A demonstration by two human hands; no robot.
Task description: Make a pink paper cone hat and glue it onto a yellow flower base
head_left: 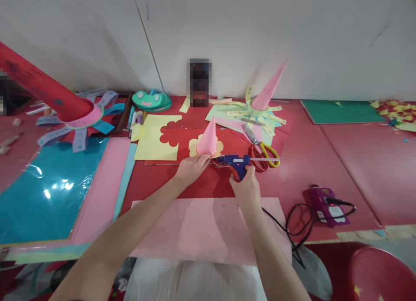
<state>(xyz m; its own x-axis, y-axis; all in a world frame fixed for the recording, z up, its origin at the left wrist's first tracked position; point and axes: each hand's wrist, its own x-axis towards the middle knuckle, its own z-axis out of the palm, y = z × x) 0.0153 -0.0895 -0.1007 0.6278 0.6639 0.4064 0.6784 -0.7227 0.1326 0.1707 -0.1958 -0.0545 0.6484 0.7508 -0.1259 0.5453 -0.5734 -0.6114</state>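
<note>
In the head view, a pink paper cone [208, 138] stands point up on a pale yellow-orange paper flower [219, 145]. My left hand [193, 169] pinches low at the cone's near edge; whether its fingertips also grip the flower I cannot tell. A blue hot glue gun [238, 161] is in my right hand [247, 186], fingers wrapped round its handle. Its nozzle points left, close to the cone's base, and a clear glue stick [264, 159] juts from its back. Just behind the gun lie scissors [254, 136] with red and yellow handles.
A taller pink cone with paper strips [267, 90] stands behind. A purple power box [328, 205] with a looping black cable sits right. At left are a red paper tube [48, 86] and a shiny blue sheet [55, 192]. Green frog cutouts [151, 100] lie near the wall.
</note>
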